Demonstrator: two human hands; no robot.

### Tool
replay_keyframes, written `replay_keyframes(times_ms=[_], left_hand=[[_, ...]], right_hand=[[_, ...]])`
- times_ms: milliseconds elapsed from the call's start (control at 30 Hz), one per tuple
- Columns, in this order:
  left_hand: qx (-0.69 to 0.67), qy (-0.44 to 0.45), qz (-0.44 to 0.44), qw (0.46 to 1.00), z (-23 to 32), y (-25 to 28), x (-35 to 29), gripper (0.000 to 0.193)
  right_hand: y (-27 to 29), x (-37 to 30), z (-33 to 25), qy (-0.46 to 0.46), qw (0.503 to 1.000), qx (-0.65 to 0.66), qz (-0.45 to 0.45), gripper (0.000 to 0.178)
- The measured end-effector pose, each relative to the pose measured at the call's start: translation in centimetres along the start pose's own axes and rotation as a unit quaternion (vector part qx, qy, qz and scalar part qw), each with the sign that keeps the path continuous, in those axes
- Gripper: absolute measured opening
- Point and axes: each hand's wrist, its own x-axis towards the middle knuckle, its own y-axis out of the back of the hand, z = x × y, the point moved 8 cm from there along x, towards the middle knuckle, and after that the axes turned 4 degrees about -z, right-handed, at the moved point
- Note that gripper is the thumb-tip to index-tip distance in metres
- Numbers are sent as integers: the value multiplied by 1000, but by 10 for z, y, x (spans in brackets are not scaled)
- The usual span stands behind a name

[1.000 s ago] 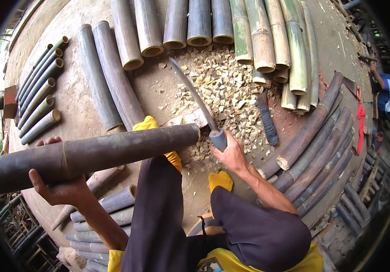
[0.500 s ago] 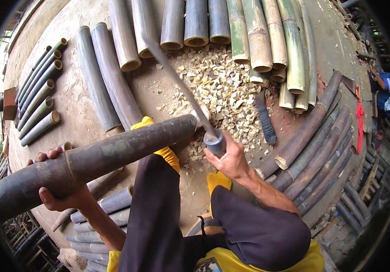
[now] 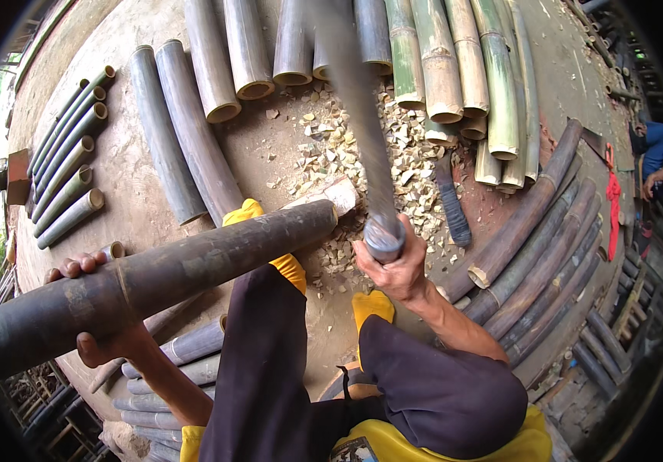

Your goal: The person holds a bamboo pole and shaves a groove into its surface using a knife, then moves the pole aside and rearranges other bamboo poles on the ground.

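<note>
My left hand is wrapped from below round a thick dark bamboo pole, which slants up to the right across my left leg. Closed round the handle of a machete is my right hand. The blade points away from me and is smeared by motion. Just beyond the pole's right end lies a pale wooden block; the machete is apart from the pole, to its right. Many cream-coloured chips cover the ground around the block.
Cut bamboo tubes lie in a row at the far side, with more dark poles on the right and thin tubes on the left. A tool with a wrapped handle rests among the chips. Another person is at the far right.
The machete has swung from pointing up-left to pointing nearly straight away, and my right hand has turned with it. The pole's right end has dipped slightly toward me, uncovering more of the block.
</note>
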Motion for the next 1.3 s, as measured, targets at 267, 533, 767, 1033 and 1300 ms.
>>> replay_keyframes(times_ms=[267, 533, 767, 1033, 1300], left_hand=[[-2, -3, -65, 998, 0, -6, 5, 84], [-11, 54, -93, 994, -1, -15, 17, 82], [72, 59, 239, 967, -7, -8, 2, 61], [49, 31, 202, 978, -11, -7, -8, 58], [5, 12, 80, 997, -4, 18, -4, 70]], right_hand=[[-20, -14, 81, -235, 955, -92, -158, 28], [-30, -25, 114, -191, 960, -131, -159, 29], [-13, -21, 69, -137, 982, -76, -104, 33], [-30, -29, 128, -209, 957, -148, -140, 31], [-2, 4, -6, -10, 1000, -2, -17, 27]])
